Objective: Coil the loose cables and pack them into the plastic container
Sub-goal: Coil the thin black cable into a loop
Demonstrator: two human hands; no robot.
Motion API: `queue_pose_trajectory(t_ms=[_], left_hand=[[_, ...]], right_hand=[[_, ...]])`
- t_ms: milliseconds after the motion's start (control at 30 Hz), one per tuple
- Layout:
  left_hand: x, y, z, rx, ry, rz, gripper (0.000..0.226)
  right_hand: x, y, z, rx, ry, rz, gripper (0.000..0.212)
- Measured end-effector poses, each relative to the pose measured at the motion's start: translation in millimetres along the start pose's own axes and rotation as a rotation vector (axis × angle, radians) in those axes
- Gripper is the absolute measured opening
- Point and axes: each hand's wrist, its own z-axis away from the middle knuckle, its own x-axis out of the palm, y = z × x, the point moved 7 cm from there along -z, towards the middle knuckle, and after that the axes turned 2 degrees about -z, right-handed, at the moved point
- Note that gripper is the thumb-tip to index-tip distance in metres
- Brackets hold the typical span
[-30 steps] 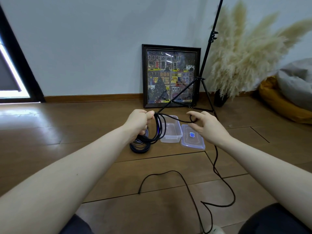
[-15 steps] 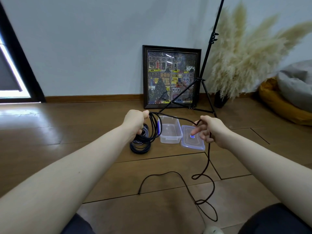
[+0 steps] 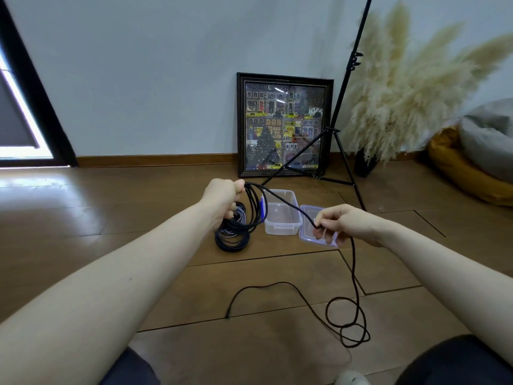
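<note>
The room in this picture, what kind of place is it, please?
Probably a room in a home. A framed picture leans against the wall on a wooden floor, with dried pampas grass and a beanbag nearby. The light stand hints at filming.

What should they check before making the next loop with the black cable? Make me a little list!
1. Left hand grips the loops already made: ok.
2. Right hand pinches the black cable to guide it: ok.
3. Loose tail on the floor free of knots: cannot tell; it crosses itself in small loops near the right knee.
4. Plastic container open and with nothing inside: ok.
5. Lid off and lying beside the container: ok.
6. Another coiled cable on the floor waits to be packed, not yet in the container: not ok.
</note>
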Motion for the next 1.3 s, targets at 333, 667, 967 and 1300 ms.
queue_pose_trajectory(t_ms=[333, 667, 967, 1300], left_hand=[[-7, -2, -3, -0.008, 0.076, 0.012, 0.022], [-7, -2, -6, 0.003, 0.083, 0.043, 0.025], [-15, 1, -6, 0.012, 0.114, 0.141, 0.025], [-45, -6, -9, -0.076, 0.312, 0.218, 0.017]], right_hand=[[7, -34, 1, -0.284, 0.08, 0.081, 0.048], [-21, -2, -7, -0.029, 0.293, -0.616, 0.026], [-41, 8, -2, 0.048, 0.519, 0.069, 0.014], [-71, 28, 8, 0.171, 0.706, 0.304, 0.014]])
